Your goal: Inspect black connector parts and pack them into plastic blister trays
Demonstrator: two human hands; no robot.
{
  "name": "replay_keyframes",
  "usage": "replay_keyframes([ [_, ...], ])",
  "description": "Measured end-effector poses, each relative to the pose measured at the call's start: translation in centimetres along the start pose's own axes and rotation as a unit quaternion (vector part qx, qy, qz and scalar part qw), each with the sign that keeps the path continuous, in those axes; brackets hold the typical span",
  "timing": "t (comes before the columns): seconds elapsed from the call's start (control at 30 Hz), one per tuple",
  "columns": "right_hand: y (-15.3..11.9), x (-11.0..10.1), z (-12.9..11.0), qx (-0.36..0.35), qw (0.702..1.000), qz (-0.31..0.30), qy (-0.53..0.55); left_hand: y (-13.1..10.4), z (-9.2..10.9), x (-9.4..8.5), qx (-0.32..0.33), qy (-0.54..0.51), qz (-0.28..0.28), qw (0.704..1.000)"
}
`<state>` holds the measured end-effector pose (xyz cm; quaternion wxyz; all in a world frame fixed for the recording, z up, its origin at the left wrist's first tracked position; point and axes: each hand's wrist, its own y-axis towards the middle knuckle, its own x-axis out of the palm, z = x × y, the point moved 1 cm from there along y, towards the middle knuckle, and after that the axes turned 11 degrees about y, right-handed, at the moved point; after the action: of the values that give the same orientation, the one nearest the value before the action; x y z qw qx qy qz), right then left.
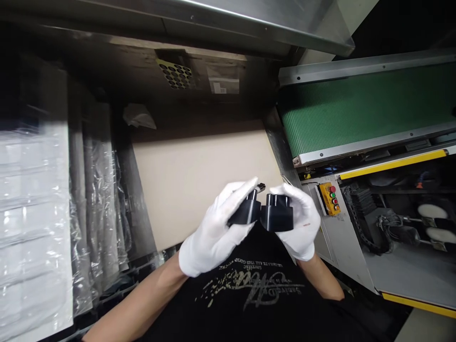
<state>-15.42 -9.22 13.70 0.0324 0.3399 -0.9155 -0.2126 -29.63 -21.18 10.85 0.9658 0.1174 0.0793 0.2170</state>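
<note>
White gloves cover both of my hands. My left hand (pixel 217 228) is closed round a glossy black plastic part (pixel 246 211), thumb and fingers on its sides. A similar black plastic part (pixel 278 216), with short rounded posts on its far side, sits in my right hand (pixel 301 221), whose fingers wrap its right side and back. The two parts are side by side, nearly touching, in front of my black shirt. Just beyond them a small dark piece (pixel 261 186) shows; I cannot make out what it is. Beneath lies a pale board (pixel 199 175) on the bench.
Plastic-wrapped white trays (pixel 33 213) stand at the left. A crumpled white paper (pixel 138 116) and a yellow sheet of round black stickers (pixel 176 75) lie farther back. To the right are a green conveyor belt (pixel 370 104) and a yellow button box (pixel 329 199). A metal hood (pixel 249 21) overhangs the bench.
</note>
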Motion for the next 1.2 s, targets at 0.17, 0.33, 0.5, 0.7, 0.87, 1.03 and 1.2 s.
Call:
replay_keyframes([
  [0.17,0.8,0.1,-1.0,-0.006,1.000,-0.007,-0.007,-0.2,-0.1,0.3,0.006,0.007,0.063,0.998],
  [0.33,0.4,0.4,-0.9,-0.002,1.000,-0.003,-0.023,-0.1,0.0,1.2,-0.022,-0.068,0.124,0.990],
  [0.5,0.3,0.5,-1.0,-0.004,0.999,-0.003,-0.040,-0.1,0.1,1.1,-0.085,-0.081,0.132,0.984],
  [0.7,0.0,0.4,-0.8,-0.005,0.999,-0.003,-0.054,0.0,0.1,1.2,-0.061,-0.084,0.142,0.984],
  [0.87,0.1,0.3,-0.8,-0.010,0.997,-0.003,-0.070,0.1,0.5,1.2,-0.106,-0.104,0.152,0.977],
  [1.03,0.6,0.3,-1.6,-0.048,0.995,-0.014,-0.087,0.4,1.3,0.9,-0.107,-0.118,0.167,0.973],
  [1.2,0.4,0.1,-1.9,-0.041,0.989,-0.039,-0.134,0.7,1.5,0.9,-0.114,-0.116,0.189,0.968],
])
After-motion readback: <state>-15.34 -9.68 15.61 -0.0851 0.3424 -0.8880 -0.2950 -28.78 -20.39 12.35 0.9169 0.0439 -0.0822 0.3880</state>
